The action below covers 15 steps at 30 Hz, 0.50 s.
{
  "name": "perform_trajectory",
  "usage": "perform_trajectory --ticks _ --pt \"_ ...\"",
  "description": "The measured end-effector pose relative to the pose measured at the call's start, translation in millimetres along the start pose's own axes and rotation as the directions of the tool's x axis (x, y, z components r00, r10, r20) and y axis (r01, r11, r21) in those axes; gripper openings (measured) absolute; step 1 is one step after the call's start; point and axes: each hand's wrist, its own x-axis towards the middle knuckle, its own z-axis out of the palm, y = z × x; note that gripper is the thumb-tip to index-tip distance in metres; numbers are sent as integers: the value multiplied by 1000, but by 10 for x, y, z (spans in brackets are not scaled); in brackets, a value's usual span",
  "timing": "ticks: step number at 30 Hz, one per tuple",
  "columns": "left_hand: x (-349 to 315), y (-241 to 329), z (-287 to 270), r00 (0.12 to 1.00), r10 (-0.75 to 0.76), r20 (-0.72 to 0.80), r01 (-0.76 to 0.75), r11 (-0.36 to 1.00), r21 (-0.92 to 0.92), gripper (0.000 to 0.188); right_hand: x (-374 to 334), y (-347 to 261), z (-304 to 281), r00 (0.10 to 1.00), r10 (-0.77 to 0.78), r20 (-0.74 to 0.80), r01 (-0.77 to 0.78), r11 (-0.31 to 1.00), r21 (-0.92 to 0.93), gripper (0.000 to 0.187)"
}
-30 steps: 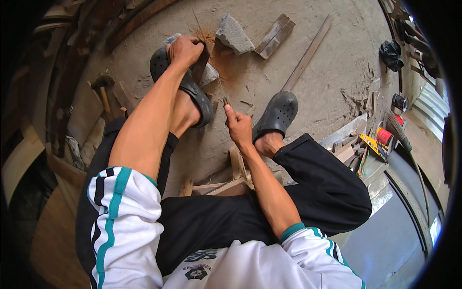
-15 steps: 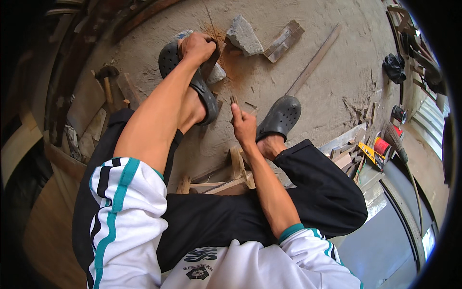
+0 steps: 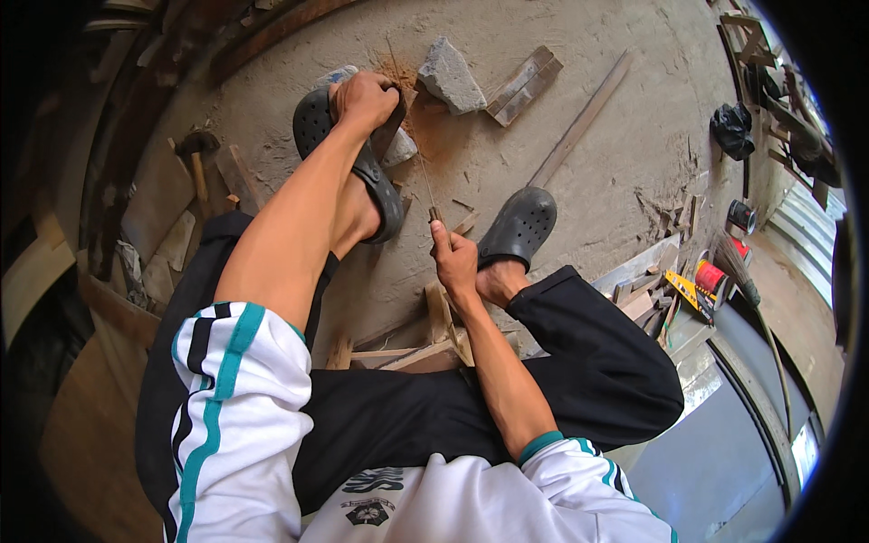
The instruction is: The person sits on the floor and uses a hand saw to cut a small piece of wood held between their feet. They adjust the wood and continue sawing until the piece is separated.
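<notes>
The long, thin metal blade (image 3: 425, 178) runs between my feet, its stubby brown handle (image 3: 435, 215) grasped in my right hand (image 3: 455, 260), fingers wrapped, thumb forward; it has just slid back towards me, baring more blade, which I take for a pull stroke. My left hand (image 3: 364, 100) clenches the one dark brown wooden piece (image 3: 387, 133), just beside the left of my two black, hole-pierced clogs (image 3: 312, 118). Orange-brown dust (image 3: 425, 136) lies near. Farther out I count one large angular grey stone (image 3: 450, 77), one flat grey-brown wooden block (image 3: 525, 86), one long narrow wooden strip (image 3: 581, 118) and one wooden-handled hammer (image 3: 199, 176).
</notes>
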Motion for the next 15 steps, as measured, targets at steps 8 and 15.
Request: perform_trajectory --ticks 8,15 --pt "15 -9 -15 1000 -9 25 9 1000 -9 36 108 -220 53 1000 -2 -9 2 1000 21 66" --pt "33 16 -31 1000 -26 17 26 999 -30 37 253 -296 74 999 -38 -13 38 999 17 67"
